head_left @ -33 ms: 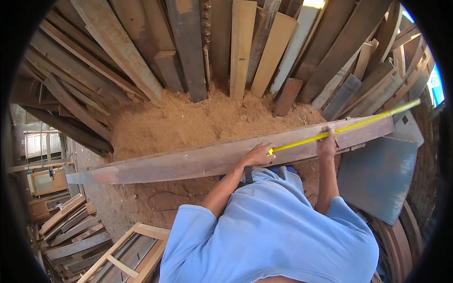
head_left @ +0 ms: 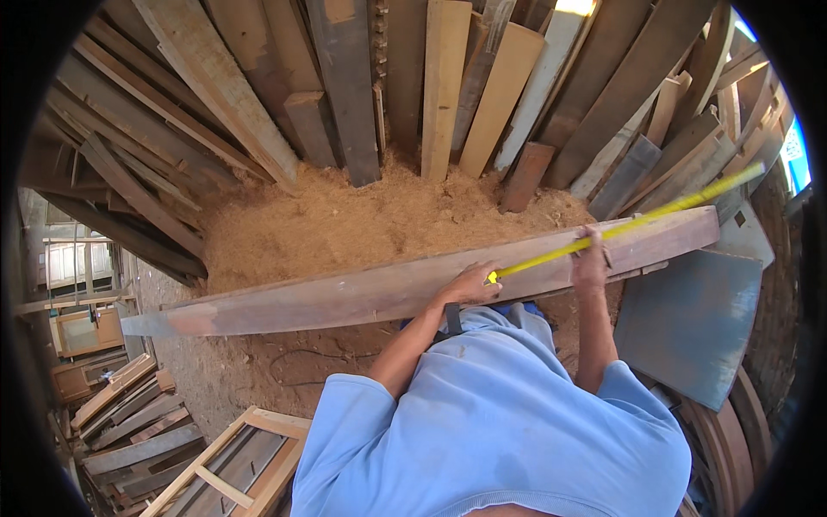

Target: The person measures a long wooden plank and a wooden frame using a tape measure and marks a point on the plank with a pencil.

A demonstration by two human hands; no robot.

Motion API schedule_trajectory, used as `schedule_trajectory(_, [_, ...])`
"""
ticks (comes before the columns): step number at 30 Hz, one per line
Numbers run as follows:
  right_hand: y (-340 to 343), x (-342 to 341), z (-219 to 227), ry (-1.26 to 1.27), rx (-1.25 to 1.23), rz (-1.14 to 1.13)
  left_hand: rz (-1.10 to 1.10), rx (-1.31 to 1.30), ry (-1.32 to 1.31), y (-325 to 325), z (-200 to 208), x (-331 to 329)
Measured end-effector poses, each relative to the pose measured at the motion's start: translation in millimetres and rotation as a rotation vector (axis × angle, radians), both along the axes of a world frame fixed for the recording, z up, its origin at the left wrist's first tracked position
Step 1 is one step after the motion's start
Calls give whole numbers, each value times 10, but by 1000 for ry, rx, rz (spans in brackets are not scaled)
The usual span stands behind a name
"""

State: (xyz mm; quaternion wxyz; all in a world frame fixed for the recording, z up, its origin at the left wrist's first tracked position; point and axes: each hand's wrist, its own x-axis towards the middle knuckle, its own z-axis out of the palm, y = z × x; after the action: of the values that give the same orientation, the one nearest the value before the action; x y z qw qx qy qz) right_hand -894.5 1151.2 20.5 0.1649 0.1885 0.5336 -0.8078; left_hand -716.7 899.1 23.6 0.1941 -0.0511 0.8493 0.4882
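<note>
A yellow tape measure (head_left: 550, 257) is drawn out at a slant, its blade running up to the right and blurred toward the far end. My left hand (head_left: 469, 286) is closed around its case, of which only a bit of bright yellow shows. Farther along, my right hand (head_left: 590, 263) grips the blade, fingers curled about it. Beneath both hands lies a long brown wooden board (head_left: 362, 293), stretching across from left to right in front of my body. The blade crosses over the board's right part, and its free end reaches beyond the board's far edge.
Many planks (head_left: 444, 86) lean upright along the far side, above a heap of sawdust (head_left: 345, 224). A grey-blue panel (head_left: 689, 319) stands at right. Lower left are a wooden frame (head_left: 224, 487) and stacked wood offcuts (head_left: 142, 452).
My right hand has shifted slightly left along with the blade. The tape's free end has swung a little upward, away from the board. My left hand stays nearly in place.
</note>
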Motion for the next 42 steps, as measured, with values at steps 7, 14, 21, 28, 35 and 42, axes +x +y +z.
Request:
schedule_trajectory(7, [-1858, 1387, 600, 266, 421, 1036, 524, 756, -146, -465, -275, 933])
schedule_trajectory(14, [-3211, 2547, 650, 417, 211, 1379, 1168, 1196, 320, -1323, -149, 2050])
schedule_trajectory(21, [-4351, 3537, 764, 801, 358, 1707, 1538, 1636, 604, -2178, 24, 2995])
schedule_trajectory(28, [-4736, 3912, 891, 832, 437, 1949, 1839, 1081, 339, -2567, 91, 3624])
schedule_trajectory(35, [-3859, 2669, 864, 465, 510, 2194, 2096, 1067, 717, -3552, 446, 4774])
schedule_trajectory(42, [-3568, 2600, 439, 635, 367, 2141, 2119, 748, 582, -3439, 457, 5039])
